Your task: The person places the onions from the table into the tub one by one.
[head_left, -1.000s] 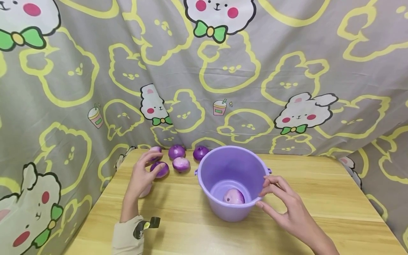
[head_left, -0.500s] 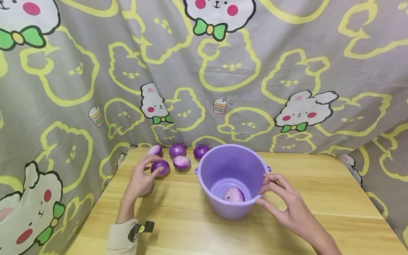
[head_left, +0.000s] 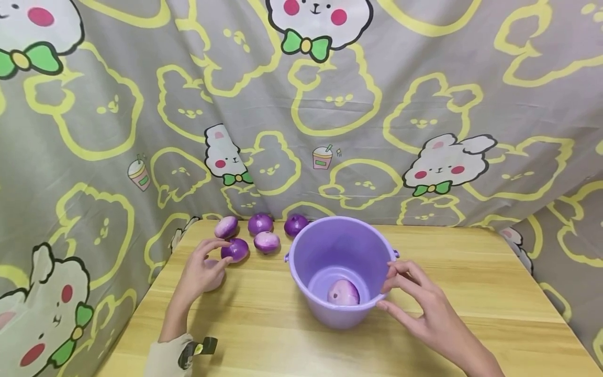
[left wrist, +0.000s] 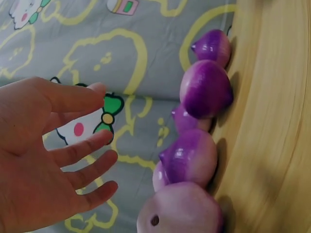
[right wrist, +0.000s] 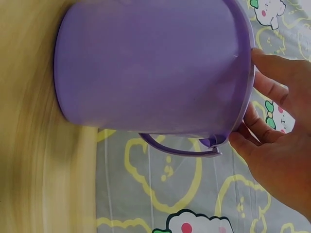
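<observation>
My left hand [head_left: 202,269] hovers over the table's left side with fingers spread, holding nothing. In the left wrist view, a gap separates its fingertips from the row of onions. Nearest is a pale onion [head_left: 215,280], partly covered by the hand in the head view; a dark purple onion [head_left: 237,251] lies just past the fingertips. My right hand [head_left: 426,306] grips the rim of a purple bucket [head_left: 336,318], thumb and fingertips at its right edge. The bucket stands upright with one pale purple onion [head_left: 343,293] on its bottom.
Several other onions, among them a two-toned onion [head_left: 267,242] and a dark onion [head_left: 296,225], lie along the back left. A patterned curtain [head_left: 358,104] hangs behind the wooden table [head_left: 476,293]. The bucket's handle [right wrist: 180,149] hangs at its side.
My left hand has drawn back left and toward the body, uncovering more of the onions. The right hand still holds the bucket's rim in the same place.
</observation>
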Tool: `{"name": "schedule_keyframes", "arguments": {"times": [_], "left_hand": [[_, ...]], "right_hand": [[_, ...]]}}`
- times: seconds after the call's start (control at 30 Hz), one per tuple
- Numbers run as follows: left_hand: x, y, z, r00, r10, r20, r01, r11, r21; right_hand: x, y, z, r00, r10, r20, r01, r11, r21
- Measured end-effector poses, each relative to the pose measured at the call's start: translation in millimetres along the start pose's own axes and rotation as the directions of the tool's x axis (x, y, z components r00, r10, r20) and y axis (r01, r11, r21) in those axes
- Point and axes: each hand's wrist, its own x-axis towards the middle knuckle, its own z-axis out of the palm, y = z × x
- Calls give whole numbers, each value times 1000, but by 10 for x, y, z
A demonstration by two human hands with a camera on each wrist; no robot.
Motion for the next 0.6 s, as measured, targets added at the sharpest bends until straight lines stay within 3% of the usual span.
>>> {"name": "schedule_keyframes", "arguments": {"times": [0.23,0.47,0.6], "left_hand": [[-66,-33,5,999,-36,15,35,998,49],[-89,-78,-23,990,-134,48,130,989,66],[-102,-102,-23,991,-127,31,124,988,88]], "right_hand": [[3,-24,-6,1000,7,12,-6,1000,-18],[19,-42,-12,999,25,20,-24,999,-35],[23,-50,-18,999,31,24,-30,998,-48]]}}
